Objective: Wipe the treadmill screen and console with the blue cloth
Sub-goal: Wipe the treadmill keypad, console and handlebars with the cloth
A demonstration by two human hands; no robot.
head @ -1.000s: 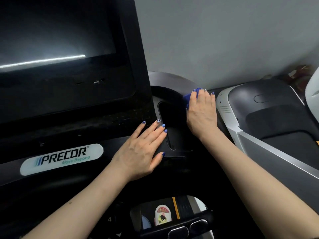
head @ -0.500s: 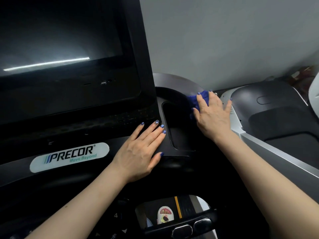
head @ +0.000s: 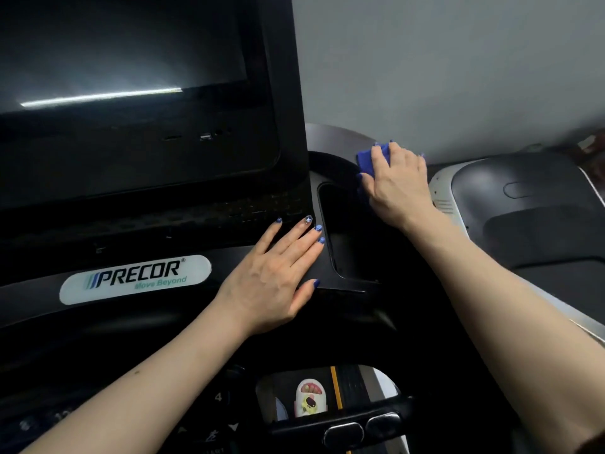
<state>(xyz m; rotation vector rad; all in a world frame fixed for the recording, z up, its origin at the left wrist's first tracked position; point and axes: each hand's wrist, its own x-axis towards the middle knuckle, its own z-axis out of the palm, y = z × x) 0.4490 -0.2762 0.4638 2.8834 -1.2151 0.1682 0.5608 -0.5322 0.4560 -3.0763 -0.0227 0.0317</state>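
Note:
The dark treadmill screen [head: 124,60] fills the upper left, with the black console [head: 157,231] and a white PRECOR label [head: 136,279] below it. My left hand [head: 271,280] rests flat on the console beside a recessed side tray [head: 343,231], fingers straight. My right hand [head: 396,185] presses the blue cloth [head: 368,160] onto the grey curved rim [head: 330,136] at the tray's far right edge. Most of the cloth is hidden under the hand.
A grey wall [head: 458,60] stands behind the console. Another machine's grey and white housing [head: 523,198] lies to the right. Below, through a gap, the treadmill belt with a yellow line [head: 335,388] and a patterned slipper [head: 309,399] show, above two handlebar buttons [head: 360,432].
My right hand with the cloth has slid up and away along the curved rim of the side tray. My left hand has stayed flat on the console.

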